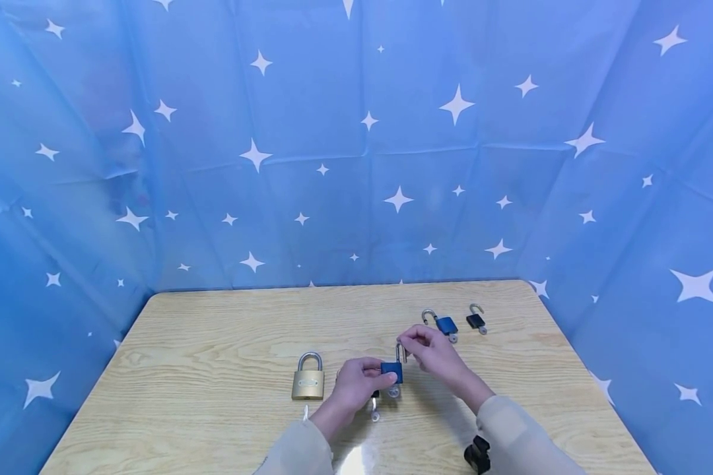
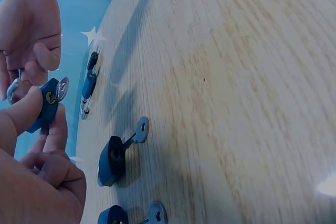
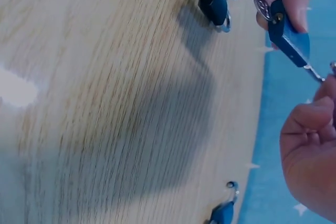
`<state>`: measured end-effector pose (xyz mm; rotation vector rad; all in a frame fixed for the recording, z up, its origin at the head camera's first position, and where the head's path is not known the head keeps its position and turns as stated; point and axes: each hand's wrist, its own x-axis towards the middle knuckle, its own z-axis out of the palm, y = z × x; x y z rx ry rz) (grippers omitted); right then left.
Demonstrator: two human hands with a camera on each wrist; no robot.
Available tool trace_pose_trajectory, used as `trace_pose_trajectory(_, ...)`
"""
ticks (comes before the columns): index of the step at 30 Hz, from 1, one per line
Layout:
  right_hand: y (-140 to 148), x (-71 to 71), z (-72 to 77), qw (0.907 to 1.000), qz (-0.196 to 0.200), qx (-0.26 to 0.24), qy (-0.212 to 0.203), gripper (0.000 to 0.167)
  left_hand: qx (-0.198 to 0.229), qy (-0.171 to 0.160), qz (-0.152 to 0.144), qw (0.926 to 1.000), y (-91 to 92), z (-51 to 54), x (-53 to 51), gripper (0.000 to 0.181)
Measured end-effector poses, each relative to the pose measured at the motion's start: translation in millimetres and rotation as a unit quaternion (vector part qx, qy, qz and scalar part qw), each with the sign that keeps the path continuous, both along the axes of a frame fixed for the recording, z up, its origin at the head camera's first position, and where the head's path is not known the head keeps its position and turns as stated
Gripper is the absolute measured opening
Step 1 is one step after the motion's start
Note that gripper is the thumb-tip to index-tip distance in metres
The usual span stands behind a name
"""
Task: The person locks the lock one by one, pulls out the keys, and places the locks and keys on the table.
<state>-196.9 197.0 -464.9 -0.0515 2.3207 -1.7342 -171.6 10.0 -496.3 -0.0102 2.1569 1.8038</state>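
Between thumb and fingers, my left hand (image 1: 354,388) grips the body of a blue padlock (image 1: 391,371), which is held above the table. A round-headed key (image 2: 62,88) sits in its keyhole. My right hand (image 1: 434,353) pinches the raised shackle (image 1: 398,351) at its top, and the shackle's free end stands out of the body. In the right wrist view the shackle (image 3: 314,73) runs from the padlock body (image 3: 289,35) to the right hand (image 3: 310,153), whose fingers are curled.
A large brass padlock (image 1: 307,384) lies left of my hands. Below the left hand is a black padlock (image 2: 112,161) with its key, with another padlock (image 2: 113,215) beside it. Farther right on the table (image 1: 214,343) lie an unlocked blue padlock (image 1: 447,325) and a black one (image 1: 475,320).
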Motion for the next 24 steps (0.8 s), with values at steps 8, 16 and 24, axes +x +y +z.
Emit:
trace_pose_trajectory(8, -3.1, -2.1, -6.7, 0.9969, 0.016, 0.054, 0.055, 0.024, 0.029, 0.007, -0.025, 0.9992, 2.0, -4.6, 2.6, 0.027)
trace_pose_trajectory(16, -5.0, -2.8, -8.2, 0.9908, 0.027, 0.086, 0.101, 0.02, 0.03, -0.003, -0.023, 0.9993, 5.6, -5.3, 3.8, 0.026)
trace_pose_trajectory(24, -9.2, -4.7, -7.2, 0.9865, -0.013, 0.124, 0.107, 0.011, 0.003, 0.006, -0.044, 0.999, 7.8, -5.0, 3.7, 0.025)
